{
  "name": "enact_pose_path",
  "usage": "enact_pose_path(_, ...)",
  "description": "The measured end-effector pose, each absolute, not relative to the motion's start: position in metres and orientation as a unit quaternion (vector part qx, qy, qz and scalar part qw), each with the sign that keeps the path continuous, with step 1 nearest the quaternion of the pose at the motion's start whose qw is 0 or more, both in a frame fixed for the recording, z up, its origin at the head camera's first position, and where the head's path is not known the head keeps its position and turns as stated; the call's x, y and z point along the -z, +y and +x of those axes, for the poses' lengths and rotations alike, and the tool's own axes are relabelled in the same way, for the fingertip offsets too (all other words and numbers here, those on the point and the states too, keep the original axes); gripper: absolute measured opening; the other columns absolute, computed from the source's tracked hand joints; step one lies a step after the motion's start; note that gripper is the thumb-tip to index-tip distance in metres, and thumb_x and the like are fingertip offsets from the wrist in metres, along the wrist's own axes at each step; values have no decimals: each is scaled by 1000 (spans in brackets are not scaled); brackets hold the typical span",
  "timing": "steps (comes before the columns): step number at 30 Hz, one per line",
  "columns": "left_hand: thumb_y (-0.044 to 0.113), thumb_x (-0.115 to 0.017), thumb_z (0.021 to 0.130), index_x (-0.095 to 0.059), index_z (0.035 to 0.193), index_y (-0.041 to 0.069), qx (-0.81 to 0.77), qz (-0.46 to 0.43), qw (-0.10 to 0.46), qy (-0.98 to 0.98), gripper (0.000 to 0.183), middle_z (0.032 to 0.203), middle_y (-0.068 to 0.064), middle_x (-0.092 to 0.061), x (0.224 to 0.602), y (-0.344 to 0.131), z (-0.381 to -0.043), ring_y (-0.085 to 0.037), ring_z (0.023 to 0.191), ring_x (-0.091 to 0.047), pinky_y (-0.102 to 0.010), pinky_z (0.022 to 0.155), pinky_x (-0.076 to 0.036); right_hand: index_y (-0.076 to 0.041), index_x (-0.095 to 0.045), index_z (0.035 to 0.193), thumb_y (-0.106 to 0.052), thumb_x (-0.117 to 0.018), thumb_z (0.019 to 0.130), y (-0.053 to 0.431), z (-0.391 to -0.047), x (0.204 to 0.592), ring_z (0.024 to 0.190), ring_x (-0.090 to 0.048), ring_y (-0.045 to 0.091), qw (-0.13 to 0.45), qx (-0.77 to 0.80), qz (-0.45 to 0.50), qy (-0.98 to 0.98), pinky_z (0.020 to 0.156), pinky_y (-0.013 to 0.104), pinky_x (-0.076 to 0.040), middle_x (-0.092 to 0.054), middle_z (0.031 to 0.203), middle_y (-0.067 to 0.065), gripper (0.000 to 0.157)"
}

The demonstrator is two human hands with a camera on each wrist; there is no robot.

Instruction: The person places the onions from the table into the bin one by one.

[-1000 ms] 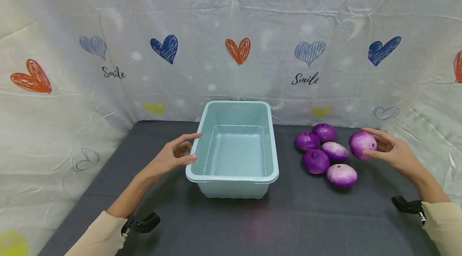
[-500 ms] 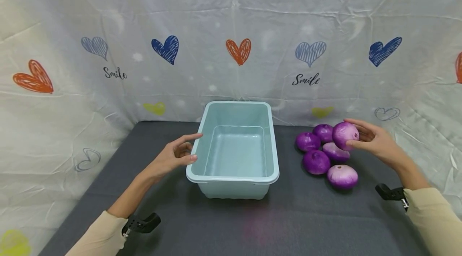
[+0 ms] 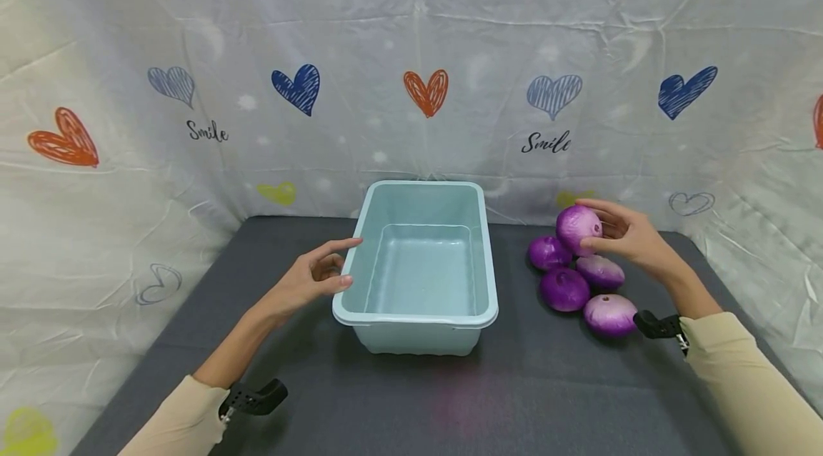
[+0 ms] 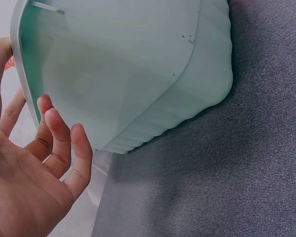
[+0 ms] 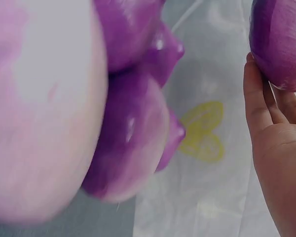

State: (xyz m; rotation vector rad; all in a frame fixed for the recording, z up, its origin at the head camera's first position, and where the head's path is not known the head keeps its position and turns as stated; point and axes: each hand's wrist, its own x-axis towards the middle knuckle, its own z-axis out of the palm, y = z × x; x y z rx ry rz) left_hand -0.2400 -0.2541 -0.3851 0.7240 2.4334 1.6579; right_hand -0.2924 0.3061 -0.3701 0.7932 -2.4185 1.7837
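Note:
My right hand [image 3: 622,231] grips a round purple onion [image 3: 577,231] between thumb and fingers, raised over the back of an onion group. In the right wrist view the same held onion [image 5: 282,44] sits at the upper right. Below it on the table lie several more onions, including a dark purple one [image 3: 564,289] and a paler one [image 3: 609,315]; one at the back is hidden behind the held onion. My left hand [image 3: 307,277] rests its index fingertip and thumb at the left rim of a pale blue-green plastic basin [image 3: 414,320], its other fingers loosely bent [image 4: 61,136].
The basin stands mid-table, and nothing shows inside it. A dark grey cloth [image 3: 411,406] covers the table. Behind and at the sides hangs a whitish sheet [image 3: 360,27] printed with hearts and "Smile". Each wrist wears a black strap [image 3: 253,397].
My right hand has carried the onion leftward and slightly up, from the group's right side to over its back. The left hand and the basin have stayed put.

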Motion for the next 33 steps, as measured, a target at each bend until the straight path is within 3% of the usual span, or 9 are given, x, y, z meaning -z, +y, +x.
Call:
enact_pose_path(15, 15, -70, 98, -46, 155, 20, -543, 234, 51, 805, 61, 106, -21, -60, 386, -254, -240, -29, 90, -61, -55, 81, -49, -8, -54, 148, -1, -77, 90, 264, -306, 349, 124, -57, 22, 13, -561, 267, -783, 97, 26, -46, -53, 146, 8, 63)
enact_pose_path(23, 16, -70, 98, -46, 154, 21, -545, 230, 56, 804, 61, 106, -19, -61, 386, -254, -241, -29, 91, -60, -45, 79, -51, -11, -56, 147, -2, -79, 89, 238, -313, 338, 126, -55, 26, 1, -575, 286, -767, 96, 30, -48, -53, 146, 7, 63)
enact_pose_path(33, 15, -69, 99, -46, 155, 21, -542, 235, 52, 805, 61, 104, -22, -60, 387, -255, -242, -27, 87, -59, -44, 76, -50, -5, -53, 148, 3, -79, 86, 201, -322, 328, 121, -58, 30, -27, -592, 342, -729, 91, 36, -52, -53, 144, 14, 67)
